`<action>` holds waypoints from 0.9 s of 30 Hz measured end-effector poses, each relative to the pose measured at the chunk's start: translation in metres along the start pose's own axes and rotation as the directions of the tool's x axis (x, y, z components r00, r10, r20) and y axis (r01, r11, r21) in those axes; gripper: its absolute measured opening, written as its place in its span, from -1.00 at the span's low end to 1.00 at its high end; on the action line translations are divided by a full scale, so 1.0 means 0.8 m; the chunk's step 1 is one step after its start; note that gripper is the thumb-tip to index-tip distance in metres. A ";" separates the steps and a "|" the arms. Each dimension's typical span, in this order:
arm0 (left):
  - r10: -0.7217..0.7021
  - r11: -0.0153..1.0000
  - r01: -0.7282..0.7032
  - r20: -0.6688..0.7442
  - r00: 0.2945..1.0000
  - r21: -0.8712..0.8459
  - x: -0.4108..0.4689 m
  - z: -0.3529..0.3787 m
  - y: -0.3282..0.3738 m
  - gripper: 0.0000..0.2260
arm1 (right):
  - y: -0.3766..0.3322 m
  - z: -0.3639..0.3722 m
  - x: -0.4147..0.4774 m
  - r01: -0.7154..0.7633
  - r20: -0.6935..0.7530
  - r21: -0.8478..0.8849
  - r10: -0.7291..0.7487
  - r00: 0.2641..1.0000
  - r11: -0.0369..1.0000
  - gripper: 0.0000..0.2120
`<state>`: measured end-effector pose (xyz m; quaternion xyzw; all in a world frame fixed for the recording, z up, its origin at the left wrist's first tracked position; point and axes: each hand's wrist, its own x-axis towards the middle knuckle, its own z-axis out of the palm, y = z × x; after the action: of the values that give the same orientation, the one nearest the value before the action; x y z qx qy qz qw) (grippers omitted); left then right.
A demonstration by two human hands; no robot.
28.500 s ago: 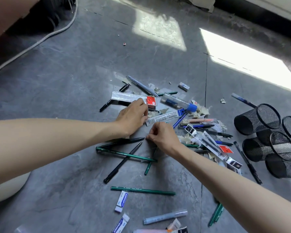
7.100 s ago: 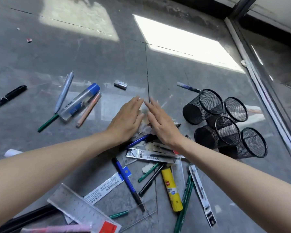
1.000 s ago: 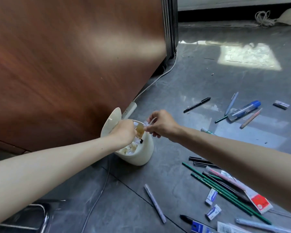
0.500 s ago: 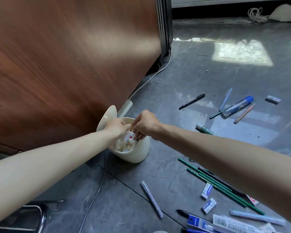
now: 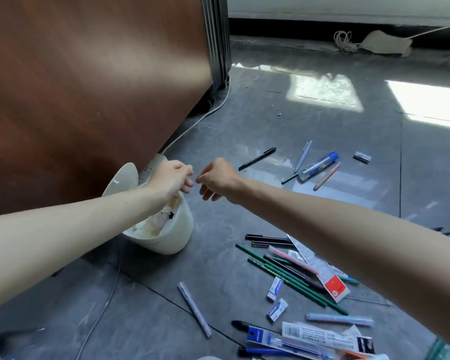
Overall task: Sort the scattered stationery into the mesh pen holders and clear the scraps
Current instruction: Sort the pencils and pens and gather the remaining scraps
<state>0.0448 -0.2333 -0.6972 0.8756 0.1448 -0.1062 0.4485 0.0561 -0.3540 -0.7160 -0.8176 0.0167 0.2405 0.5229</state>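
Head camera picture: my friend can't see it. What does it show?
The left hand and right hand hover close together over a cream bin holding paper scraps. Scattered on the grey floor to its right lie pens, green pencils and erasers.

The floor [image 5: 244, 126] is glossy grey tile, stone-like, mirroring window light. The panel [image 5: 89, 87] is brown wood veneer with a satin sheen, and its edge strip [image 5: 218, 40] is ribbed metal. The bin [image 5: 177, 237] is smooth cream plastic. The scraps [image 5: 151, 227] are crumpled paper. The pencils [image 5: 291, 279] wear shiny green paint. The erasers [image 5: 275, 289] have printed paper sleeves. The packets [image 5: 283, 340] are clear, glossy plastic. The far heap [image 5: 385, 44] may be cloth.
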 end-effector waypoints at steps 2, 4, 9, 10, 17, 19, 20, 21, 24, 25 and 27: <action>0.027 0.998 -0.031 0.075 0.997 0.048 0.000 0.025 0.015 -0.87 | 0.010 -0.023 -0.005 -0.017 -0.041 -0.009 0.016 0.999 1.000 -0.83; 0.058 0.994 -0.072 0.157 0.986 0.085 -0.001 0.053 0.030 -0.88 | 0.023 -0.046 -0.014 -0.036 -0.090 -0.028 0.033 0.995 0.999 -0.82; 0.124 0.971 -0.185 0.343 0.931 0.152 -0.006 0.137 0.062 -0.87 | 0.084 -0.106 -0.051 -0.117 -0.249 -0.094 0.091 0.964 0.989 -0.79; 0.136 0.960 -0.220 0.402 0.905 0.171 -0.007 0.160 0.066 -0.86 | 0.104 -0.121 -0.064 -0.150 -0.293 -0.119 0.109 0.950 0.982 -0.78; 0.274 0.596 -0.714 0.743 0.610 0.367 -0.052 0.347 0.079 -0.73 | 0.268 -0.209 -0.189 -0.509 -0.561 -0.110 0.369 0.741 0.854 -0.65; 0.344 0.470 -0.805 0.765 0.544 0.361 -0.080 0.398 0.088 -0.74 | 0.305 -0.224 -0.230 -0.584 -0.610 -0.056 0.435 0.663 0.810 -0.68; 0.386 0.410 -0.843 0.771 0.507 0.349 -0.093 0.418 0.093 -0.74 | 0.320 -0.230 -0.248 -0.614 -0.621 -0.030 0.467 0.630 0.788 -0.70; 0.428 0.350 -0.877 0.776 0.463 0.330 -0.104 0.437 0.097 -0.73 | 0.334 -0.235 -0.264 -0.635 -0.634 -0.005 0.489 0.599 0.772 -0.71; 0.473 0.183 -0.938 0.809 0.348 0.295 -0.123 0.485 0.100 -0.61 | 0.368 -0.245 -0.299 -0.686 -0.656 0.051 0.543 0.525 0.725 -0.73; 0.474 0.164 -0.939 0.810 0.344 0.303 -0.127 0.498 0.098 -0.59 | 0.377 -0.248 -0.306 -0.699 -0.656 0.061 0.557 0.509 0.712 -0.74; 0.486 0.158 -0.929 0.792 0.369 0.336 -0.130 0.513 0.092 -0.65 | 0.389 -0.250 -0.314 -0.709 -0.650 0.097 0.584 0.486 0.698 -0.73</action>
<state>-0.0503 -0.6256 -0.8448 0.8562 -0.4937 -0.1455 0.0443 -0.1778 -0.7237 -0.8091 -0.8241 0.4775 0.1282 0.2764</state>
